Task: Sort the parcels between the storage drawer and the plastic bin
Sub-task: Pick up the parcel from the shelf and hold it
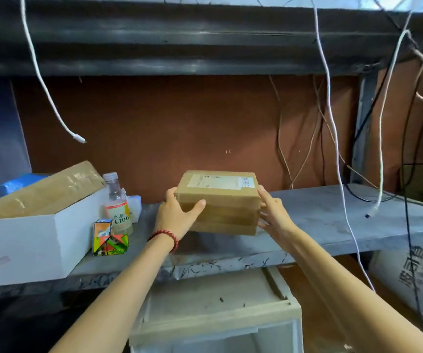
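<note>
Starting at the left, we see a white bin (27, 240) standing on the grey shelf (319, 212), its near corner overhanging the shelf's front edge. A long brown parcel (42, 192) lies tilted in the bin, and a blue packet (19, 182) shows behind it. Just beside the bin stands a clear bottle (116, 202) with a white cap, upright, and in front of it a small colourful box (108, 238). A white cable (42, 80) hangs above them, its plug free in the air.

In the middle we find the stack of parcels (220, 200): flat brown cartons one on another, the top one bearing a white label (218, 181). Our left hand (177, 215), with a red bead bracelet (165, 236) at the wrist, grips the stack's left end. Its thumb lies across the front face and its fingers wrap behind, out of sight. Our right hand (274, 212) clasps the right end, fingers bent against the side. The stack is at shelf level, right of the bottle; we cannot tell whether it rests on the shelf or is just lifted off it.

Below the shelf, under our forearms, stands the storage drawer (215, 301), its dusty beige top toward us. To the right more cables (332, 123) dangle before the brown back panel, and a white sack (414, 273) with dark printed characters stands at the lower right.
</note>
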{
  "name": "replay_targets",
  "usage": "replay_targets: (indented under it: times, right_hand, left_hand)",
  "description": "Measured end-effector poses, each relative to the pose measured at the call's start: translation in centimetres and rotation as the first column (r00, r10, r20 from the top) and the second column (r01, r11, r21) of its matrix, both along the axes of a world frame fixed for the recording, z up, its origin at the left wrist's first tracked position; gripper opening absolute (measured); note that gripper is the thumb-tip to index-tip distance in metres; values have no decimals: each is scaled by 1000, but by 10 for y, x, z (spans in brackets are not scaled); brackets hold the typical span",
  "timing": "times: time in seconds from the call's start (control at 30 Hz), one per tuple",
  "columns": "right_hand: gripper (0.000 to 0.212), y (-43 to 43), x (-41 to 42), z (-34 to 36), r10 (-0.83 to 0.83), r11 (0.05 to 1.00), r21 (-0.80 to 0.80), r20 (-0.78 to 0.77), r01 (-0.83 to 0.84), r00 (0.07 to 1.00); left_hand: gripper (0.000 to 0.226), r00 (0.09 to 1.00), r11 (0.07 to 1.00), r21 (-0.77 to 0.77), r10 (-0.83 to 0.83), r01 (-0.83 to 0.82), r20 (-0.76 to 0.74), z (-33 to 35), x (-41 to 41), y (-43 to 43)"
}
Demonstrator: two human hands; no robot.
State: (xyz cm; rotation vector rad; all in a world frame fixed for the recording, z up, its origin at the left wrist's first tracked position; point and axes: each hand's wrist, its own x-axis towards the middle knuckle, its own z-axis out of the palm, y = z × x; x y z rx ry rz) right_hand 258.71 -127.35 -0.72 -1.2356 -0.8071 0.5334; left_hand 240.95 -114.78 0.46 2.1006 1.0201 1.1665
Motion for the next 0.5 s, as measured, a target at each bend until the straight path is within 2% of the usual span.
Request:
replay_targets:
  times: [0.1, 0.2, 0.3, 0.5]
  right_hand:
    - [61, -22, -9, -8, -36, 999, -21, -22, 35, 999]
    - [41, -52, -31, -30, -38, 999, 4, -57, 38, 998]
    - [30, -84, -55, -62, 27, 1000, 19, -87, -25, 996]
    - [42, -131, -100, -138, 110, 993, 40, -83, -107, 990]
  left_hand:
    - [66, 987, 1000, 17, 12, -15, 163, -2, -13, -32]
    - [60, 957, 1000, 1, 9, -9, 291, -25, -29, -65]
    - [55, 944, 997, -36, 82, -75, 320, -57, -50, -93]
    - [52, 917, 987, -72, 161, -144, 364, -130, -98, -145]
